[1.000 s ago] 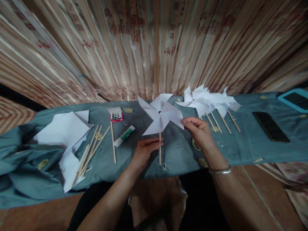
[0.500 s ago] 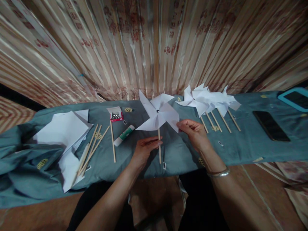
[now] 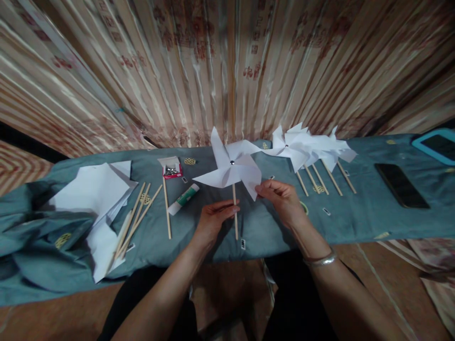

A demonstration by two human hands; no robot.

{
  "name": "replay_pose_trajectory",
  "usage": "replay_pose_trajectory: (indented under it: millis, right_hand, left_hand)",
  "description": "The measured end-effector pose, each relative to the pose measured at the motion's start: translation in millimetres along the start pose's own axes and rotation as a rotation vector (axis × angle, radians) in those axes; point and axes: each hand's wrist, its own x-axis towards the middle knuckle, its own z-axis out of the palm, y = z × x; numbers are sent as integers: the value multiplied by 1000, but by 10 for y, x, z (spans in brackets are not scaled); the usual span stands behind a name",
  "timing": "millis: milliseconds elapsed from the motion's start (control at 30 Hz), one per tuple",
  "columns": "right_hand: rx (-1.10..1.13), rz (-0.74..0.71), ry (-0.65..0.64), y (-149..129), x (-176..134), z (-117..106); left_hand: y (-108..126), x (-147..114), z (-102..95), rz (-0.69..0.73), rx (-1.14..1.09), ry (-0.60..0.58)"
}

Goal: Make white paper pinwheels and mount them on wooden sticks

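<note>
A white paper pinwheel with a shiny pin at its centre stands upright on a thin wooden stick. My left hand pinches that stick below the blades. With thumb and fingers, my right hand touches the tip of the lower right blade; whether it grips the paper firmly is hard to see. Left of the pinwheel lie a green and white glue stick, a single wooden stick and a small open red box of metal pins.
Several finished pinwheels lie overlapping at the back right. Farther right are a black phone and a blue-framed device. White paper sheets and loose sticks lie left on the grey-green cloth. A patterned curtain hangs behind.
The pinwheel's blades have turned clockwise a little. My right hand has moved slightly left and down with the blade tip. My left hand stays on the stick.
</note>
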Motion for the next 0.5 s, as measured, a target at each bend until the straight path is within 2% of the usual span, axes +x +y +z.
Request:
replay_pose_trajectory:
  millis: [500]
  right_hand:
    - [-4,0,-110,86,-37,103]
  left_hand:
    - [-20,7,-7,34,4,-36]
